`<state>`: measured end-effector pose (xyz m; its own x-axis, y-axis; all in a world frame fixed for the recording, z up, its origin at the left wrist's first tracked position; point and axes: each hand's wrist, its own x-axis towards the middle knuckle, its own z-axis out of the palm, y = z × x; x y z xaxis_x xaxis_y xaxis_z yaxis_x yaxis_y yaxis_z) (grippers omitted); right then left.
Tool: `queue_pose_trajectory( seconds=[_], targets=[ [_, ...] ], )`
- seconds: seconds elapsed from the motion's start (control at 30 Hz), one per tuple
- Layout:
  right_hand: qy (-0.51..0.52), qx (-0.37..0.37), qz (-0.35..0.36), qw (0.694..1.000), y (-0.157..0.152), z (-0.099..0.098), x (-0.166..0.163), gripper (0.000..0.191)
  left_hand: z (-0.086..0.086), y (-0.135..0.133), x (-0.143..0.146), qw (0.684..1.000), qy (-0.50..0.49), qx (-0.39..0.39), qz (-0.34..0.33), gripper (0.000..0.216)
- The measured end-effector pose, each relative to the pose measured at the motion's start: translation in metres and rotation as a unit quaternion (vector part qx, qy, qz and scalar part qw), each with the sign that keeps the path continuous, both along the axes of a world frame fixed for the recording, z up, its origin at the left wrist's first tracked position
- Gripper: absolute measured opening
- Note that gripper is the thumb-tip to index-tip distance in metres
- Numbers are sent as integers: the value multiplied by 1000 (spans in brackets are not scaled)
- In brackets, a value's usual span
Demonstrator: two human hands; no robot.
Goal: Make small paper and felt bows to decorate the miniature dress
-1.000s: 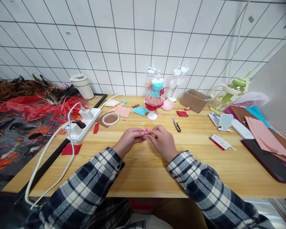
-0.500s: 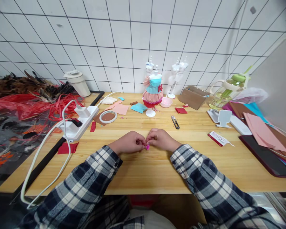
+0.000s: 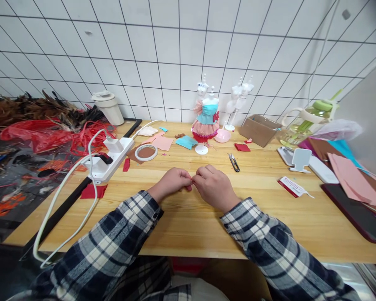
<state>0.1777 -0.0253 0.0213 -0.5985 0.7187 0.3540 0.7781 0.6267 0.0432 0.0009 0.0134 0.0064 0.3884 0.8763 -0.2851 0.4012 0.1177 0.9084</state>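
Observation:
My left hand and my right hand meet fingertip to fingertip just above the wooden table. Both are closed in a pinch. The small magenta crepe paper piece they pinched a moment ago is now hidden behind the fingers. Beyond them stands a small dress form wearing a blue and pink paper dress with a red fringe. Black-handled thread snips lie beyond my right hand.
On the left are a power strip with white cables, a tape roll and red paper. Behind stand a pink bowl, a cardboard box and white mannequins. Right: a phone stand, a tag and pink paper.
My right hand has turned over, its back now facing up and its fingers covering the magenta piece. The view has shifted slightly, so the table things appear farther right.

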Motion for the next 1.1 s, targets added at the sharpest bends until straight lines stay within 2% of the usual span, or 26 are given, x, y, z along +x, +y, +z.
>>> queue_pose_trajectory(
  seconds=[0.1, 0.2, 0.3, 0.4, 0.5, 0.57, 0.63, 0.73, 0.87, 0.93, 1.1],
  targets=[
    [18, 22, -14, 1000, 0, -2, 2, 25, -1, 1, 0, 985, -143, -76, 54, 12],
    [56, 25, -9, 998, 0, -4, 5, 29, 0, 1, -1, 945, -265, -158, 105, 8],
    [144, 23, -17, 989, -1, -6, 7, 30, 3, 1, -3, 906, -332, -231, 124, 4],
    [288, -8, -47, 956, 0, -8, 5, 29, 4, 1, -5, 892, -350, -263, 115, 5],
    [434, -151, -40, 887, 7, -13, 1, 40, 3, 0, -5, 892, -351, -269, 91, 7],
    [499, -284, -22, 819, 12, -18, -1, 48, 2, -1, -5, 890, -356, -275, 75, 8],
    [537, -379, -6, 753, 17, -22, -2, 45, 2, -1, -5, 892, -352, -278, 62, 8],
    [581, -438, 3, 686, 19, -24, 2, 40, 3, -2, -5, 904, -327, -273, 41, 7],
    [610, -500, 15, 614, 16, -20, 7, 45, 3, -2, -5, 914, -312, -257, 31, 9],
    [615, -506, 8, 605, 15, -17, 7, 45, 3, -2, -5, 920, -305, -244, 31, 11],
    [603, -475, -25, 641, 15, -18, 0, 45, 0, -3, -3, 927, -299, -225, 22, 16]
  ],
)
